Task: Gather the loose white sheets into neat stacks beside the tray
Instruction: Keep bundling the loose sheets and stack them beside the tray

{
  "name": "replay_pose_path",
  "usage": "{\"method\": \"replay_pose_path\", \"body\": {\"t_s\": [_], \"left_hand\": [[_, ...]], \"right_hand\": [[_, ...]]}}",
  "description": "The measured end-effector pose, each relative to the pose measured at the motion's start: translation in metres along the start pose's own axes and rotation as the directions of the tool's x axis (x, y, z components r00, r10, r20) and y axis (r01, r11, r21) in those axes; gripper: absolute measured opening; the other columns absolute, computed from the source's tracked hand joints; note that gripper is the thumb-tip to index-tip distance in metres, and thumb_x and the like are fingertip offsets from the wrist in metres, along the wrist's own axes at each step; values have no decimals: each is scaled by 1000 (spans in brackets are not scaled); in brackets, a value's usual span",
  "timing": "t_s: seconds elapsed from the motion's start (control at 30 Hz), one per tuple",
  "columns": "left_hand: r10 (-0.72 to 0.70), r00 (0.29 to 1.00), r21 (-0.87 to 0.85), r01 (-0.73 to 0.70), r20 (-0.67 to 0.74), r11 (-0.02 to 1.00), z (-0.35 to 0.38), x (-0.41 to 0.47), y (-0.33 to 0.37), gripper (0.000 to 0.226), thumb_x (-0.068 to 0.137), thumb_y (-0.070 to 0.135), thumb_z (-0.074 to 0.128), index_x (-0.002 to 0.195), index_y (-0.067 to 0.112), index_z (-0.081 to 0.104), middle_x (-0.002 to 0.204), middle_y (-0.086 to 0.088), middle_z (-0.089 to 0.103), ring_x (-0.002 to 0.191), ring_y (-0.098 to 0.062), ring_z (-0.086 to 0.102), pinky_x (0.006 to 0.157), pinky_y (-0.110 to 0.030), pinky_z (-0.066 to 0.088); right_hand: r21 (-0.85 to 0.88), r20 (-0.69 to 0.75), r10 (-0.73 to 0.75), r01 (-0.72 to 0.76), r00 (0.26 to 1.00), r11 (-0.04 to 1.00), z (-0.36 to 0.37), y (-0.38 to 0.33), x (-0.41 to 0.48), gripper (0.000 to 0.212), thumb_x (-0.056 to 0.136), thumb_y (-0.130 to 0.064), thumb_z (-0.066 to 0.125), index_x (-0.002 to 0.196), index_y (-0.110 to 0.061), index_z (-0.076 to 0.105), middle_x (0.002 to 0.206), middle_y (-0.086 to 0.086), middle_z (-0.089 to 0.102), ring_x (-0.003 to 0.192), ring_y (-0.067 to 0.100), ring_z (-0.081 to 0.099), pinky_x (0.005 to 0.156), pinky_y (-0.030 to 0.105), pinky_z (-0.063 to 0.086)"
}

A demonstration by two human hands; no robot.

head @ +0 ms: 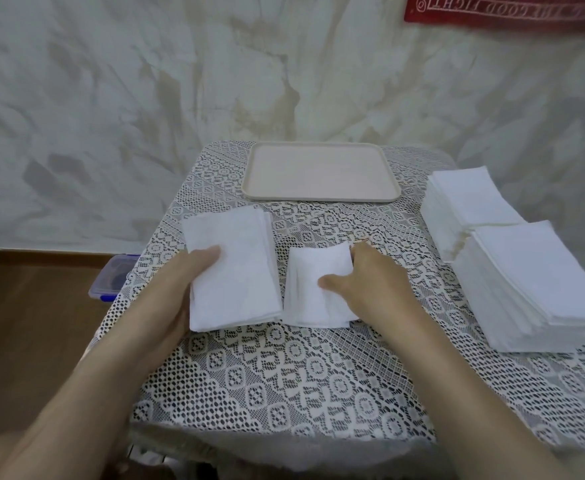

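Now my left hand (176, 289) grips the left stack (239, 271) of white sheets at its left edge: my thumb lies flat on top, and my fingers go down its side, where I cannot see them. That stack lies on the desk (284, 382) in front of the tray (318, 173) and a little to its left, its sheets roughly squared, with a few edges showing along the right side. My right hand (370, 282) pinches the middle stack (311, 299), a smaller and looser bunch just beside the left stack. My thumb presses on its top and my fingers curl round its far right corner, so the sheets bow up a little there. Its near edge rests on the desk. The two stacks are almost touching at the near end. On the right side of the desk stand two much taller piles, the far stack (467, 202) and the near stack (543, 282). The near one overlaps the far one's front corner, and both are well apart from my hands. The tray is pale, with nothing in it, and sits at the back of the desk on the lace cloth (318, 358). Left of the desk, a clear box (111, 282) with blue clips sits on the wooden floor (34, 306). A red banner (509, 8) hangs on the wall (111, 98) at upper right.
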State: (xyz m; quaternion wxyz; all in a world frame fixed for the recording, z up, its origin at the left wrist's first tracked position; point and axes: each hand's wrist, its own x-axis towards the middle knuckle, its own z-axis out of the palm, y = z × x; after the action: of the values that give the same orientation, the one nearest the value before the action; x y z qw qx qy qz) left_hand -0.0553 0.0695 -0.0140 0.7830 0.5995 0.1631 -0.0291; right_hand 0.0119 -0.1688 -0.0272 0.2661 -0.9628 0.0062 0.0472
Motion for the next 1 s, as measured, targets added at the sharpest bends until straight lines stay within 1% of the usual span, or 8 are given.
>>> {"method": "replay_pose_path", "body": {"t_s": [0.2, 0.3, 0.5, 0.57, 0.67, 0.77, 0.93, 1.0], "left_hand": [[5, 1000, -5, -5, -4, 1000, -2, 0, -1, 60, 83, 38, 65, 137, 12, 62, 122, -8, 78, 110, -23, 76, 75, -33, 64], [9, 1000, 2, -9, -8, 1000, -1, 1, 0, 60, 83, 38, 65, 137, 13, 62, 122, -7, 78, 109, -22, 76, 84, -38, 59], [32, 999, -4, -32, 4, 999, 3, 0, 0, 46, 91, 42, 60, 128, 16, 68, 121, -5, 78, 108, -20, 76, 85, -37, 59], [46, 999, -7, -46, 13, 999, 6, -1, 0, 42, 95, 45, 56, 125, 18, 69, 117, -3, 80, 104, -17, 78, 75, -30, 64], [75, 997, 4, -75, -10, 997, 10, 0, 0, 48, 94, 45, 58, 134, 17, 65, 117, -4, 80, 103, -19, 78, 69, -27, 63], [95, 995, -9, -95, -15, 995, 15, 2, -1, 53, 92, 45, 60, 138, 18, 62, 118, -5, 79, 103, -21, 78, 68, -29, 64], [124, 992, 85, -126, 22, 988, 34, 7, -3, 38, 101, 44, 60, 129, 19, 64, 109, -4, 81, 94, -21, 79, 63, -29, 62], [130, 991, 122, -134, 43, 983, 40, 10, -7, 49, 94, 51, 67, 132, 21, 61, 115, -5, 79, 100, -24, 78, 72, -39, 63]], "right_hand": [[30, 28, -37, 37, 999, 999, 0, -5, -1, 26, 91, -37, 69, 109, -19, 64, 103, 0, 70, 92, 26, 66, 80, 40, 54], [73, 9, -61, 60, 998, 996, -1, -5, -3, 14, 92, -28, 64, 102, -19, 63, 96, 0, 68, 88, 26, 65, 79, 42, 54], [497, 45, -20, -5, 999, 868, -11, 1, -2, 30, 93, -23, 71, 119, -24, 57, 107, -6, 66, 98, 20, 65, 85, 41, 54], [558, 69, -6, -34, 998, 829, -12, 5, -3, 26, 94, -21, 71, 117, -22, 62, 108, -4, 69, 101, 21, 67, 85, 40, 54], [577, 43, -39, 7, 998, 817, -17, 6, -6, 10, 97, -19, 67, 106, -21, 71, 102, -1, 73, 99, 24, 68, 88, 46, 55], [700, -27, -79, 75, 996, 710, -30, 3, -12, 13, 97, -14, 67, 106, -20, 74, 100, -1, 78, 96, 22, 73, 91, 51, 58], [908, -112, -124, 152, 986, 390, -63, -3, -24, 15, 95, -4, 65, 98, -16, 74, 95, 2, 80, 88, 18, 75, 85, 41, 61], [937, -103, -162, 151, 981, 314, -72, -4, -27, 14, 93, -5, 66, 102, -12, 74, 101, 7, 80, 91, 21, 75, 85, 38, 62]]}}
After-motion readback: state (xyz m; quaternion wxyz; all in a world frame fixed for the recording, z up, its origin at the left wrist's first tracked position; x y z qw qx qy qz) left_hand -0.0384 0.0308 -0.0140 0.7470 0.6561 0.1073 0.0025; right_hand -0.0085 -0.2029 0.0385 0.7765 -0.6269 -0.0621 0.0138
